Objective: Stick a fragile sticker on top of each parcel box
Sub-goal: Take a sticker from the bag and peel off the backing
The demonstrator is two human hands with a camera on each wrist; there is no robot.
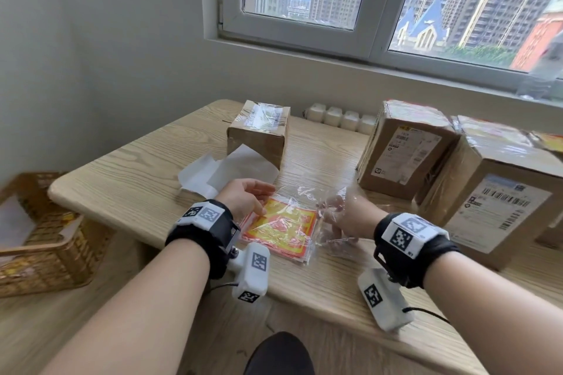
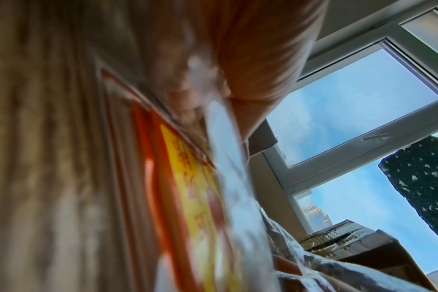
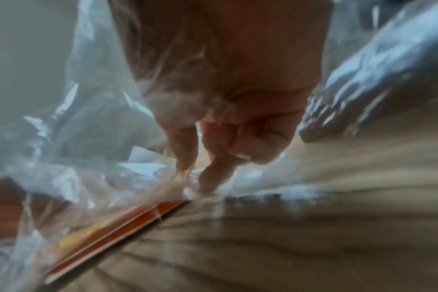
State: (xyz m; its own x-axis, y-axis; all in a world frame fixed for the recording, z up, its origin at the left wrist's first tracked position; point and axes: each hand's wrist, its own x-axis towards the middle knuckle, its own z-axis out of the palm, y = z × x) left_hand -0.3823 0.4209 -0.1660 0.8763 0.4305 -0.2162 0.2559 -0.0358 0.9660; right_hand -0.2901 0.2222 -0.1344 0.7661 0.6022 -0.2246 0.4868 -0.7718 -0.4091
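A stack of red-and-yellow fragile stickers (image 1: 281, 230) lies in a crumpled clear plastic bag (image 1: 304, 193) near the table's front edge. My left hand (image 1: 263, 201) is at the stack's far left corner, thumb on the top sticker, fingers just beyond it. In the blurred left wrist view the fingertip (image 2: 186, 94) sits at the stickers' (image 2: 188, 187) corner under plastic. My right hand (image 1: 335, 213) is wrapped in the bag's right side; in the right wrist view its thumb and forefinger (image 3: 185, 154) pinch the film above the stack's edge (image 3: 108, 227). A small taped parcel box (image 1: 259, 134) stands behind.
Two larger labelled boxes (image 1: 405, 149) (image 1: 493, 195) stand at the right, stickers showing on their tops. White backing sheets (image 1: 225, 172) lie left of the small box. A row of white bottles (image 1: 338, 119) is by the wall. A wicker basket (image 1: 45, 240) sits on the floor at left.
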